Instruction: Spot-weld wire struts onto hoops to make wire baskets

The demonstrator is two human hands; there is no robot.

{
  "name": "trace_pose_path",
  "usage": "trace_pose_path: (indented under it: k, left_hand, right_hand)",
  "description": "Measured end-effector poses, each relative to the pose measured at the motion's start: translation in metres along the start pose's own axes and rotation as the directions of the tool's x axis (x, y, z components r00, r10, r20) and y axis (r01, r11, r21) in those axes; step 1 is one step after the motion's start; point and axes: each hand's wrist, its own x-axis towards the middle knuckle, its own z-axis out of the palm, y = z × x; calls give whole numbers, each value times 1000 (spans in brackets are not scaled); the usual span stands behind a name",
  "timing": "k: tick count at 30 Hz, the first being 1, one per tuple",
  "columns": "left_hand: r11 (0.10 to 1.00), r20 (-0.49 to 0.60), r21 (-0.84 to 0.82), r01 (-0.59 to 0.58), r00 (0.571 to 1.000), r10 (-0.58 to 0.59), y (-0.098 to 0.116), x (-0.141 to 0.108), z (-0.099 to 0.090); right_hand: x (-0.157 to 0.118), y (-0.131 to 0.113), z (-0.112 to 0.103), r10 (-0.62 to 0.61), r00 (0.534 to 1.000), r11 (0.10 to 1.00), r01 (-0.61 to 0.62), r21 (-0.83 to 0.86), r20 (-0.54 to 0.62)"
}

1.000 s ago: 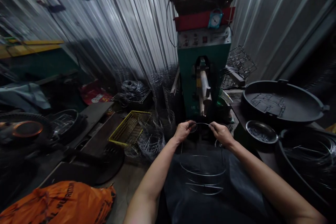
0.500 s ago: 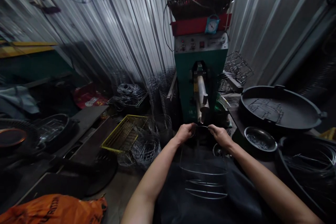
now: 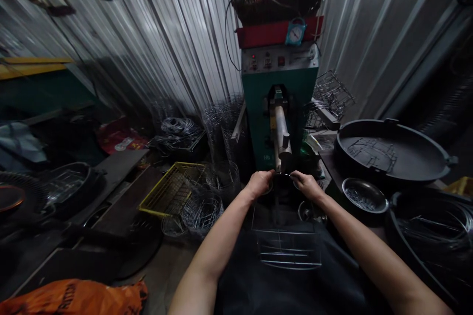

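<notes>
A wire frame (image 3: 290, 250) with several crossbars hangs over the dark apron, its top wire at the tip of the metal arm (image 3: 283, 133) of a green machine (image 3: 258, 93). My left hand (image 3: 260, 183) is closed on the left end of that top wire, and my right hand (image 3: 306, 185) pinches its right end. Between the two hands the wire sits directly under the machine's lower tip. Fingertips of both hands are small and dark in the view.
Left of my arms are a yellow basket (image 3: 168, 192) and round wire baskets (image 3: 202, 212). To the right stand a large black pan (image 3: 417, 157), a metal bowl (image 3: 365, 196) of small wires and a black tub (image 3: 402, 226). An orange bag (image 3: 74, 298) lies lower left.
The view has shifted slightly, so the machine appears a little further left. The lower part of the wire frame has swung upward a little; both hands still hold its top wire.
</notes>
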Motion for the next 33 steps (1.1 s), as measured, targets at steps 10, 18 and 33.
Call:
trace_pose_path:
  k: [10,18,33]
  left_hand:
    - [978,25,199,-56,998,52,3,3,0]
    - [992,34,124,-27,999,23,6,3,-4]
    - [1000,60,-21,-14,998,15,4,5,-7]
  right_hand:
    - [1,2,0,-9,1000,1000,9,-7,7]
    - [1,3,1,-19,1000,1000,19,-1,9]
    - [4,-2,-5,8,998,1000,-7,-13,69]
